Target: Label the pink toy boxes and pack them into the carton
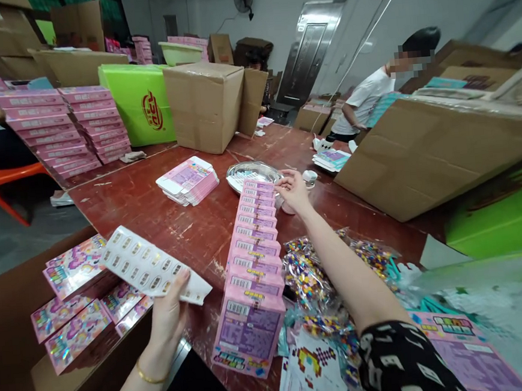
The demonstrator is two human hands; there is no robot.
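My left hand [170, 314] grips a white sheet of stickers [146, 262] by its lower right part, with the thumb on top. Rows of small gold and dark oval labels cover the sheet. Overlapping pink boxes [250, 323] run away from me in a long row, their barcode ends showing. At the far end of that row is my right hand [294, 191], fingers pinched together at the right edge of the farthest box; anything between them is too small to make out. Just behind the row lies a round metal tray [265, 167] with white papers on it.
An open carton [13, 371] holding shiny pink boxes [77, 336] stands at lower left. Bags of colourful beads [308, 276] lie under my right forearm. Flat pink boxes [190, 180] are stacked mid-table. A large carton [442, 151] stands right; a person [366, 103] works behind it.
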